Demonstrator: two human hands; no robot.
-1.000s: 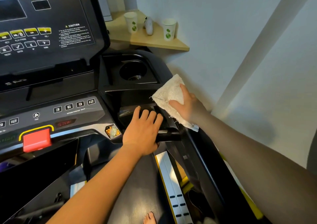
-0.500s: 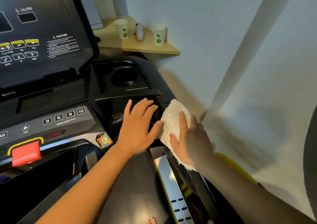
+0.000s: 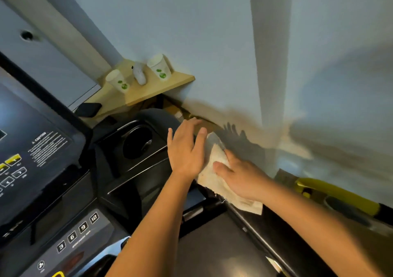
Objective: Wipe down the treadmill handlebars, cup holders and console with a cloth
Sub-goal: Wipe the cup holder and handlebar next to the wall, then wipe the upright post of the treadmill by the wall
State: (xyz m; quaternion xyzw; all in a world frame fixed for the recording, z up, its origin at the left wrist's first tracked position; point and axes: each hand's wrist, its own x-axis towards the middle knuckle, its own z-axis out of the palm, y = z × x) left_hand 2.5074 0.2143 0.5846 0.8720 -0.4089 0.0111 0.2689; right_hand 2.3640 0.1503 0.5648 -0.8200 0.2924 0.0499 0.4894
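pale blue-grey painted wall (image 3: 212, 43) fills the upper and right part of the view, and the shadow of a hand falls on it just above the work area. black treadmill console with a sloping display panel (image 3: 38, 149) occupies the left side; white caution text and yellow-marked keys are printed on it, too blurred to read. dark textured running belt (image 3: 212, 245) lies at the bottom centre, bordered on its right by a black side rail (image 3: 255, 232). light wooden corner shelf (image 3: 148, 92) is fixed to the wall behind the console. a yellow and black object (image 3: 340, 196), blurred, lies low at the right, against the wall.

round black cup holder (image 3: 136, 143) is recessed in the console's right wing, just left of the hands. the off-white terry cloth (image 3: 219, 183) is creased and frayed along its lower edge. it lies over the right edge of the wing, where the wing meets the side rail. the right hand (image 3: 242, 174) lies flat on the cloth, fingers straight, thumb out, pressing it down. the left hand (image 3: 187, 149) is beside it, fingers straight and slightly spread, its outer edge at the cloth; contact with the housing below cannot be determined.

small items on the shelf: two white paper cups with green marks (image 3: 159, 67), a white bottle-shaped object (image 3: 139, 75) between them, and a flat black object (image 3: 89, 109) near the shelf's front edge. a row of square speed keys marked 3, 6, 9, 12 (image 3: 77, 233) sits at lower left.
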